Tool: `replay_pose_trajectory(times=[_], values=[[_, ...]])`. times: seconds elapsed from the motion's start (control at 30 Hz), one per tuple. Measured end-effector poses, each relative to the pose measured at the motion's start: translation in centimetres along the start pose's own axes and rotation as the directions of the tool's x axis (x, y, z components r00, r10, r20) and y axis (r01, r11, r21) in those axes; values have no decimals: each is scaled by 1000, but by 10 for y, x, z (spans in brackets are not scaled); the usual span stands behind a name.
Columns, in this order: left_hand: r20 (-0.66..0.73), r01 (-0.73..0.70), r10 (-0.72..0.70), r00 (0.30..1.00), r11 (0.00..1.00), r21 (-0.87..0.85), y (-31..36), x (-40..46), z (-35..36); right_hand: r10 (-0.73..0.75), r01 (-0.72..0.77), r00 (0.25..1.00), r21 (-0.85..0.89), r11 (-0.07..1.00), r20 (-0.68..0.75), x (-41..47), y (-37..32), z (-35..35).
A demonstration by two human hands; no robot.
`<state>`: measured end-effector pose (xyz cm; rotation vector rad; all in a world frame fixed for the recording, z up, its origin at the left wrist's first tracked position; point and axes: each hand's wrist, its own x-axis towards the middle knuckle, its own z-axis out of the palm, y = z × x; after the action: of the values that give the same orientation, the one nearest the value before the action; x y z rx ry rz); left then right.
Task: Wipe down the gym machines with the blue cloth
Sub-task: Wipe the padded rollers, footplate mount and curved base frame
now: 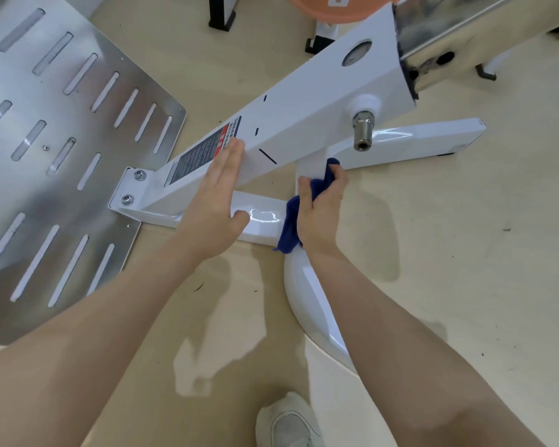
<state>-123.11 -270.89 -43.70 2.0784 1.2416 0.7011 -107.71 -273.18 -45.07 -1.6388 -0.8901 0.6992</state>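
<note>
A white gym machine frame (304, 101) runs diagonally across the middle of the view, with a red and dark warning label. My left hand (217, 201) rests flat against the side of this sloped beam, fingers together and straight, holding nothing. My right hand (320, 208) is closed around the blue cloth (289, 227), pressing it on a white upright post where it meets the low white base bar (262, 221). Part of the cloth hangs below my palm.
A slotted metal footplate (62, 156) fills the left side, bolted to the beam's lower end. A steel peg (363, 130) sticks out of the beam at the right. A curved white base tube (310, 301) runs toward me. My shoe (288, 421) stands on the beige floor.
</note>
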Motion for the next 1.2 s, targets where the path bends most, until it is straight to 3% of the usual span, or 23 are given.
replay_pose_trajectory(times=[0.1, 0.27, 0.4, 0.47, 0.63, 0.7, 0.8, 0.9, 1.03, 1.2], values=[[-24, -7, 6, 1000, 999, -34, -1, 1, 3, -27, 26, 1000, -96, 995, -8, -4, 10, 1], [-68, -30, 26, 997, 997, -64, -2, 1, 9, -124, 114, 970, 61, 992, 207, -7, 15, -18], [-51, -19, 15, 999, 997, -70, 0, 0, 5, 92, -64, 966, -120, 991, 241, -1, 56, -29], [-41, 2, -5, 999, 997, -79, 2, 1, 3, 90, -63, 952, -99, 993, 293, -2, 63, -28], [-85, -3, -6, 996, 994, -112, -2, 2, 4, -123, 115, 985, 71, 991, 119, 12, 28, -11], [-94, -10, -3, 996, 991, -132, 0, 0, 6, -190, 185, 975, 50, 981, 112, 16, 22, -9], [-88, 1, -14, 996, 990, -144, 3, -1, 6, -145, 152, 984, -72, 986, 100, 20, 46, -14], [-86, -6, -4, 996, 994, -110, 1, 1, 2, -43, 80, 973, -154, 985, 225, 10, 66, -21], [-83, -7, -2, 997, 995, -98, 1, 0, -1, 68, -40, 962, -113, 993, 265, 7, 65, -25], [-114, -57, 49, 992, 996, -70, -3, 2, 2, -193, 162, 966, 178, 971, 174, 14, 29, -25]])
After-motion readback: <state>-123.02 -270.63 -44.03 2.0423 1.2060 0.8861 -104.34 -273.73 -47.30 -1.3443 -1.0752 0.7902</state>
